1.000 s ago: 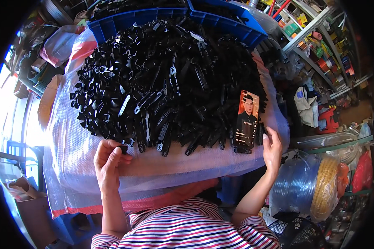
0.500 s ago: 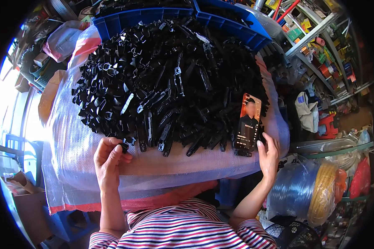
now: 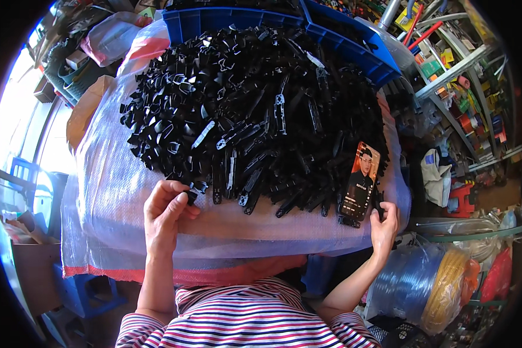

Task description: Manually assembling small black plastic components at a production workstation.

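A broad heap of small black plastic parts (image 3: 214, 110) lies in front of me, short bent clips on the left and long slotted strips on the right. At the heap's near left edge, my left hand (image 3: 165, 217) pinches a black plastic clip (image 3: 192, 197) between thumb and fingers. By the near right edge my right hand (image 3: 384, 231) is closed, thumb against curled fingers, on a black plastic strip (image 3: 381, 200) that is mostly hidden. Just left of that hand a phone (image 3: 358, 188) with a lit screen leans tilted against the heap.
White woven sacking (image 3: 214, 235) with a red edge lies under the heap. Two blue bins (image 3: 232, 22) stand behind it. At right are a wrapped coil of yellow tubing (image 3: 446, 290), a red stool (image 3: 461, 200) and crowded metal shelving (image 3: 452, 72). A blue stool (image 3: 90, 296) is at lower left.
The whole view has shifted, so the heap appears farther right. My right fingers have curled in closer to the thumb beside the phone. My left hand keeps its pinch on the clip.
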A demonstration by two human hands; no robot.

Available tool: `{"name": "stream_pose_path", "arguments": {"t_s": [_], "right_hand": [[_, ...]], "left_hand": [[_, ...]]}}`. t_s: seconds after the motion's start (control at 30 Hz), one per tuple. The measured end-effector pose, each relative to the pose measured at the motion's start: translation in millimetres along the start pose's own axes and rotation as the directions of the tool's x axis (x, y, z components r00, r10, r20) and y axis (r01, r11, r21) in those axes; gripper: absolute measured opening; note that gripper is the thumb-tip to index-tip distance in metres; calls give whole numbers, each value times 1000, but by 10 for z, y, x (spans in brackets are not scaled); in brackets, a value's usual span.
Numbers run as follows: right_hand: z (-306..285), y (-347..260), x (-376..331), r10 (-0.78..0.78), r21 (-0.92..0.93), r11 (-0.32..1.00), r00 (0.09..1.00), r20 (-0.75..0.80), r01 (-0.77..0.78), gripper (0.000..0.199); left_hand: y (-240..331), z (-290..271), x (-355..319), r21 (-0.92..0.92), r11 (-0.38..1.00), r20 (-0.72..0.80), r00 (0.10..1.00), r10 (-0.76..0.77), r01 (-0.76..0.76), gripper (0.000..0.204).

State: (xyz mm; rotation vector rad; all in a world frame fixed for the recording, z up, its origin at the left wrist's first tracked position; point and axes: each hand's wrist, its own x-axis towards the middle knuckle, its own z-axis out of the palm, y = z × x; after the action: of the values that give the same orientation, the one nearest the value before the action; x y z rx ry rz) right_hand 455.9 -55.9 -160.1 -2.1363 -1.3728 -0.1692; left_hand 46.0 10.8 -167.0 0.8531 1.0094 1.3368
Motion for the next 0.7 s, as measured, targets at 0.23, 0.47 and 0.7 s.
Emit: {"name": "stream_pose_path", "arguments": {"t_s": [0.23,0.47,0.7], "right_hand": [[-96,103,-42,203,272,938,977,67,-214,14],[-180,-75,-102,155,598,784,986,65,-163,15],[185,-1000,-323,-231,587,792,973,32,168,21]], "left_hand": [[-7,-5,-1,-5,1000,11,1000,6,-6,13],[16,31,-1,10,1000,0,1000,8,-8,10],[-34,3,0,45,999,0,1000,28,-28,10]]}}
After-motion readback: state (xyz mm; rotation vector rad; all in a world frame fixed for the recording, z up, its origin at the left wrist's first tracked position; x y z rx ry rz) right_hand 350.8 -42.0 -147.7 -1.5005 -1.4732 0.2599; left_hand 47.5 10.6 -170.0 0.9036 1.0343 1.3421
